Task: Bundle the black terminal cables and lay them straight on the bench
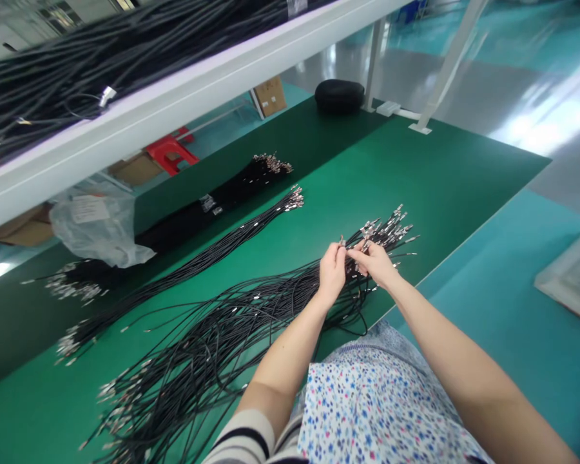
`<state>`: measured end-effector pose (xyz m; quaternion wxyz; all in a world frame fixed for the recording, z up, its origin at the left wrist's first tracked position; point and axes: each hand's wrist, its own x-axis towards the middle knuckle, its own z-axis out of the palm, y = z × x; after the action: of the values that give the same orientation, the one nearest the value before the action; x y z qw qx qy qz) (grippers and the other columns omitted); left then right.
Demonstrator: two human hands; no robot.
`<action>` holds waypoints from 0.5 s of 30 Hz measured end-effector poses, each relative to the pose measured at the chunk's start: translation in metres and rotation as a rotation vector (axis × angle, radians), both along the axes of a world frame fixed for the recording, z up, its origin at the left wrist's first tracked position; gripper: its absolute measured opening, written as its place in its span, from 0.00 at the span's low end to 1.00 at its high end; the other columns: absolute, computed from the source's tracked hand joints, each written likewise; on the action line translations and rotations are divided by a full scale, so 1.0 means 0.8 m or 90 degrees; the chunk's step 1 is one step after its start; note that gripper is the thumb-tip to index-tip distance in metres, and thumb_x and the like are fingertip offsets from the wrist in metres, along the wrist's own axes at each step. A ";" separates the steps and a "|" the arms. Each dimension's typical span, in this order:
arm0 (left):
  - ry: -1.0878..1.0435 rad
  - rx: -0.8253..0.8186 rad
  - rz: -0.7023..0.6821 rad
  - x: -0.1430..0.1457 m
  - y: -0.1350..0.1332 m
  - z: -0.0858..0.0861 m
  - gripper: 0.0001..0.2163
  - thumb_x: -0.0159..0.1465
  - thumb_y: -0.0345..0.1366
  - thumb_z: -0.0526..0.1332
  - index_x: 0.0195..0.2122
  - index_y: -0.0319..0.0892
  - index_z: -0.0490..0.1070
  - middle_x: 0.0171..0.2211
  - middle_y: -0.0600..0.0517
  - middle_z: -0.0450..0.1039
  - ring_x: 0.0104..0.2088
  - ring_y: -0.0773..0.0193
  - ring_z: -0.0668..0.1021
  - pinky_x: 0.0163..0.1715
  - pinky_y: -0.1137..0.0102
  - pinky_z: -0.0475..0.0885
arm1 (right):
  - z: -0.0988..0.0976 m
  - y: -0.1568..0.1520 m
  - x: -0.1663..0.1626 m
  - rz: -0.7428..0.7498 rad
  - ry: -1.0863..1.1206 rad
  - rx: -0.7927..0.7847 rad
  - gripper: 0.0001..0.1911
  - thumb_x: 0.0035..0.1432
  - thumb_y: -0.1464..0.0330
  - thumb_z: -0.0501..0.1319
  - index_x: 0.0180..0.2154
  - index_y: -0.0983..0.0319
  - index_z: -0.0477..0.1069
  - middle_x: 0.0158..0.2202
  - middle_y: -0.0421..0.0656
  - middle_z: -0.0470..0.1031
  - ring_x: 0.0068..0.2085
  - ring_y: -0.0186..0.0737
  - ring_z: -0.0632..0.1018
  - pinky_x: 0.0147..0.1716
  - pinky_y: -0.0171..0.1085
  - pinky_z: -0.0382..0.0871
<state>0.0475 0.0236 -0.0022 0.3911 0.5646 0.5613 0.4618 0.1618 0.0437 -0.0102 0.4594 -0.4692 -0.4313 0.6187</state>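
A loose pile of thin black cables (212,335) with metal end connectors (386,229) lies across the green table mat (439,174). My left hand (332,270) is closed in a pinch on a cable end near the connector cluster. My right hand (374,261) is beside it, fingers pinched on a connector of the same bunch. Both hands touch at the fingertips, just above the pile.
A neat row of cables (212,254) and a tied black bundle (222,196) lie further back. A clear plastic bag (99,222) sits at the left. A white shelf beam (174,96) carries more cables overhead. A black case (339,95) rests at the far end.
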 end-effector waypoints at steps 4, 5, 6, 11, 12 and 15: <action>0.167 0.043 -0.040 0.005 0.013 0.019 0.10 0.64 0.39 0.46 0.35 0.43 0.64 0.32 0.51 0.64 0.34 0.67 0.69 0.38 0.73 0.64 | 0.003 -0.004 -0.002 -0.008 0.058 -0.030 0.17 0.44 0.59 0.65 0.27 0.61 0.60 0.12 0.30 0.60 0.12 0.26 0.61 0.12 0.28 0.58; 0.191 0.036 -0.049 0.008 0.016 0.019 0.10 0.64 0.39 0.46 0.35 0.43 0.64 0.33 0.51 0.63 0.34 0.67 0.69 0.38 0.73 0.64 | 0.004 -0.005 -0.001 -0.003 0.092 -0.048 0.17 0.43 0.60 0.65 0.28 0.61 0.61 0.15 0.31 0.63 0.15 0.26 0.64 0.14 0.28 0.61; 0.204 0.025 -0.053 0.011 0.017 0.018 0.10 0.64 0.39 0.46 0.35 0.44 0.64 0.33 0.51 0.63 0.34 0.67 0.69 0.38 0.72 0.63 | 0.006 -0.006 0.001 0.006 0.126 -0.066 0.17 0.42 0.61 0.66 0.30 0.62 0.62 0.19 0.33 0.66 0.18 0.27 0.67 0.17 0.28 0.65; 0.177 -0.001 -0.027 0.020 0.012 -0.001 0.10 0.65 0.38 0.44 0.34 0.43 0.62 0.29 0.52 0.64 0.31 0.66 0.69 0.33 0.73 0.62 | 0.002 -0.011 0.004 -0.015 0.122 -0.092 0.18 0.36 0.65 0.68 0.26 0.63 0.61 0.18 0.33 0.67 0.18 0.27 0.69 0.20 0.30 0.67; 0.166 -0.010 -0.020 0.020 0.010 -0.002 0.09 0.65 0.38 0.44 0.35 0.44 0.61 0.28 0.53 0.64 0.29 0.66 0.69 0.31 0.73 0.61 | 0.001 -0.012 0.004 -0.027 0.090 -0.087 0.17 0.36 0.65 0.68 0.25 0.63 0.60 0.15 0.33 0.65 0.16 0.28 0.67 0.18 0.30 0.66; 0.118 -0.051 -0.014 0.016 0.010 -0.001 0.08 0.64 0.40 0.46 0.37 0.45 0.61 0.23 0.55 0.64 0.23 0.67 0.67 0.27 0.74 0.59 | -0.002 -0.013 0.002 -0.028 0.032 -0.077 0.16 0.39 0.64 0.67 0.24 0.62 0.60 0.11 0.33 0.63 0.14 0.30 0.66 0.16 0.32 0.64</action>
<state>0.0603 0.0314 -0.0028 0.3650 0.5950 0.6066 0.3804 0.1630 0.0337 -0.0119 0.4547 -0.4898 -0.3707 0.6449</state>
